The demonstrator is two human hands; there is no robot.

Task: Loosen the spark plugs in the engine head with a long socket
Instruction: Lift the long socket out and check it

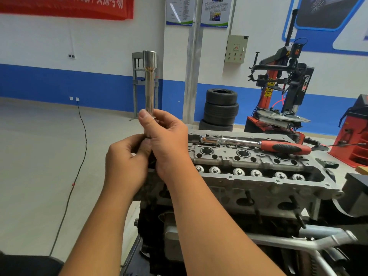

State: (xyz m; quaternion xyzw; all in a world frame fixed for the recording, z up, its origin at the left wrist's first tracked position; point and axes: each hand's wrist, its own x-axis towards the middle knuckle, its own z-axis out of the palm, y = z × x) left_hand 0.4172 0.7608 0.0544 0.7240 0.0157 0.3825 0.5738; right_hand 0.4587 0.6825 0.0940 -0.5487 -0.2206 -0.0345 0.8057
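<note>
— Both hands hold the long socket (149,82) upright: right hand (166,144) pinches its lower shaft, left hand (127,162) curls round something beneath, probably the bottom end.

— Around it?

— Engine head (258,176) to the right, ratchet (258,144) lying on top. Tyres (221,108), tyre changer (284,92) behind. Bare floor (39,156) left.

I see the long chrome socket (149,82) standing upright above the bare engine head (249,168), wide end up.
</note>
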